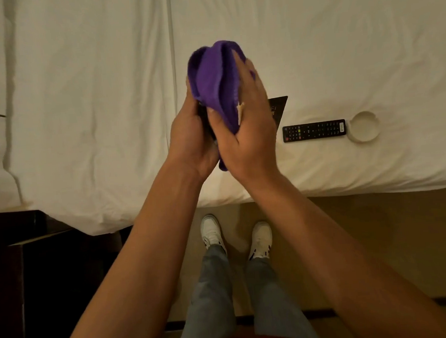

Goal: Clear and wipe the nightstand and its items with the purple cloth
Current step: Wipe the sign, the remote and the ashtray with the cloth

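The purple cloth [215, 79] is bunched between both hands above the white bed. My right hand [248, 130] presses the cloth from the right side. My left hand [190, 139] grips a dark object [204, 117] that the cloth wraps, mostly hidden; what it is I cannot tell. On the bed to the right lie a black remote [314, 130], a round white ashtray [364, 126] touching its right end, and a dark card [278, 109] partly behind my right hand.
The white bed [93, 98] fills the upper half, its edge near my shoes [236, 236]. The dark nightstand [39, 274] stands at the lower left beside the bed. Tan floor stretches to the right.
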The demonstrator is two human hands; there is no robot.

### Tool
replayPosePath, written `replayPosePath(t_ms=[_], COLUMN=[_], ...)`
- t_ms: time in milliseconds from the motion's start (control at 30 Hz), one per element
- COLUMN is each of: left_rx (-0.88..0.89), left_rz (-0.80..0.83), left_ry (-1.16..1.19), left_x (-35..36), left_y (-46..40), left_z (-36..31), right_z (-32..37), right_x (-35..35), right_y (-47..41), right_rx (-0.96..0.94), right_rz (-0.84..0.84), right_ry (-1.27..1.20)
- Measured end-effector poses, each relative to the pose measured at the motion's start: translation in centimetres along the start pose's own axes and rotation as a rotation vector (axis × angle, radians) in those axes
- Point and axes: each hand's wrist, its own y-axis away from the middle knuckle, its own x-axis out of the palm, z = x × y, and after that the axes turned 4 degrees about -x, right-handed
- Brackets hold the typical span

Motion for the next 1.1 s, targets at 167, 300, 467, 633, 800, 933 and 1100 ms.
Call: replayPosePath(t_ms=[167,300,467,633,800,933,1100], left_rx=[0.066,0.175,0.145,0.101,0.219,0.099,-0.058], left_rz=[-0.064,-0.032,-0.112,-0.329,-0.395,-0.485,-0.466], left_ry=[0.1,-0.01,-0.291,-0.517,-0.583,-0.467,-0.203], left_x=[-1.1,-2.2,-2.6,-2.6,-1.9,-3.0,-5.6], left_y=[-1.0,-1.9,-2.1,-1.8,-1.9,-2.0,-3.1], left_z=[-1.0,-2.7,-2.6,-1.1,-0.8,-1.3,-1.1], right_z=[0.0,-0.3,0.4,1.0,0.6,-0.5,-0.1], right_x=[-0.7,-3.1,-5.1,-3.2,0.2,0.0,-1.8], right_y=[3.9,7.1,4.8,0.8,1.9,5.1,8.9], right_rx=[0.14,0.379,0.324,0.154,0.004,0.041,0.115], right_rz=[0.103,0.165,-0.08,-0.162,0.091,0.175,0.234], right_ry=[-0.058,-0.127,-0.121,-0.028,0.148,0.195,0.121])
